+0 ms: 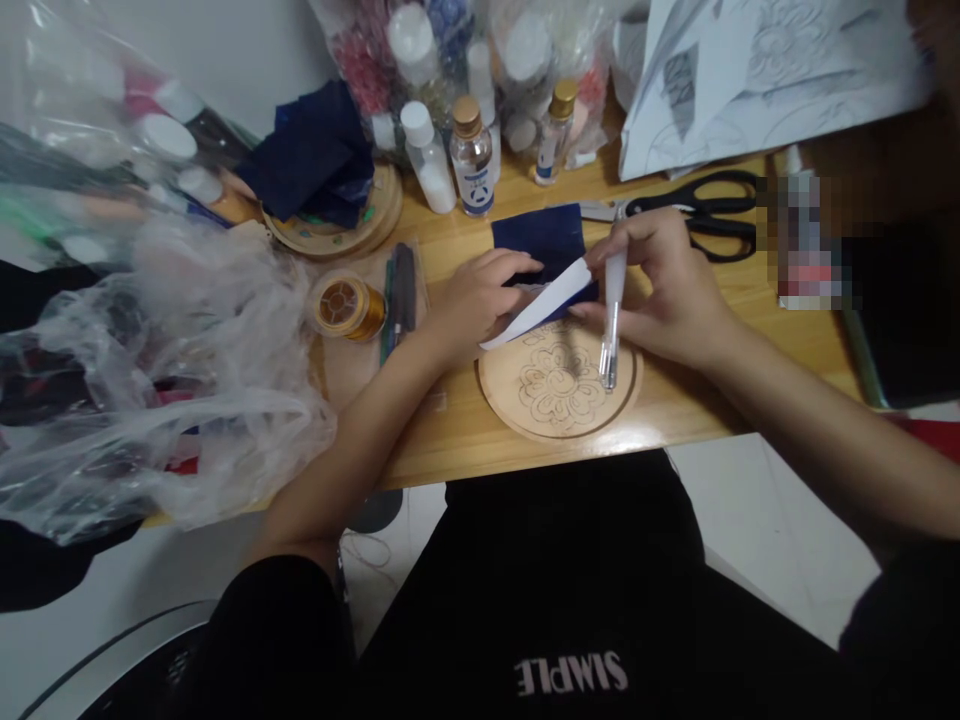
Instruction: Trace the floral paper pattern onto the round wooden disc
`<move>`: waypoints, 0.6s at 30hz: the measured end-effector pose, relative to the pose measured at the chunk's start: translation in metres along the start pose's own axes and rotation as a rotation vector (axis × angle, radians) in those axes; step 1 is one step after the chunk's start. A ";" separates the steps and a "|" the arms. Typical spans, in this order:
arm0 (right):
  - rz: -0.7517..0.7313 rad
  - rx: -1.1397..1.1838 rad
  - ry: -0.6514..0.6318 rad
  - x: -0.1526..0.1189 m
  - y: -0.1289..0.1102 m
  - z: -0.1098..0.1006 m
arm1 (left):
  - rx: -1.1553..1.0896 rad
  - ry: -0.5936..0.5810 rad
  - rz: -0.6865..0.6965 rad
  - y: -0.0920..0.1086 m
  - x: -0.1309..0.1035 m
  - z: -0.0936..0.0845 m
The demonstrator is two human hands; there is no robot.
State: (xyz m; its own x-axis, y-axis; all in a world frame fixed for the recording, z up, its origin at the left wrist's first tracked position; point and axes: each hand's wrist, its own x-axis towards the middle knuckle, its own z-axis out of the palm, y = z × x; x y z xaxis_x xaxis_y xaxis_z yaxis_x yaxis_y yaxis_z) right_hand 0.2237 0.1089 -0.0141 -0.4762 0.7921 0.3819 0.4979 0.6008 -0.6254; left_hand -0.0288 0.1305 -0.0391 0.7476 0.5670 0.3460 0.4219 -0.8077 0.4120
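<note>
A round wooden disc [559,405] with a flower pattern drawn in dark lines lies near the table's front edge. Above its far part, a white paper [544,303] is lifted and tilted, with a dark blue sheet [541,238] under and behind it. My left hand [484,295] has its fingers curled round the paper's left side; some fingertips are hidden. In my right hand [660,285] a white pen with a clear cap [614,300] is held, pointing down over the disc. The right fingers also touch the right end of the paper and blue sheet.
Black-handled scissors [705,205] lie behind my right hand. Small bottles [472,160] stand at the back. A spool of golden thread [351,308] and pens [401,290] are at left, beside a crumpled plastic bag [187,370]. More blue sheets [315,155] rest on another wooden disc [386,215].
</note>
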 end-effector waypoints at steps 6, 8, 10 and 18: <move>-0.015 -0.022 0.024 -0.001 0.003 0.000 | -0.009 0.008 0.002 0.001 0.000 0.000; -0.017 -0.011 0.022 -0.002 0.004 -0.001 | -0.014 0.014 -0.007 0.002 0.000 0.000; -0.021 -0.001 0.021 -0.002 0.005 -0.001 | -0.022 0.014 -0.018 0.002 0.000 0.000; 0.035 0.196 0.073 0.000 -0.009 -0.008 | -0.018 0.037 -0.035 0.004 -0.002 0.002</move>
State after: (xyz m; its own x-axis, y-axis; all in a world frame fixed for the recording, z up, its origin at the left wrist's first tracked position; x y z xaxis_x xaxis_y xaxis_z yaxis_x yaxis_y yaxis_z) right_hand 0.2248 0.1043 -0.0031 -0.4039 0.8220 0.4014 0.3596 0.5461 -0.7566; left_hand -0.0273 0.1261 -0.0398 0.7125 0.6010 0.3621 0.4379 -0.7842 0.4397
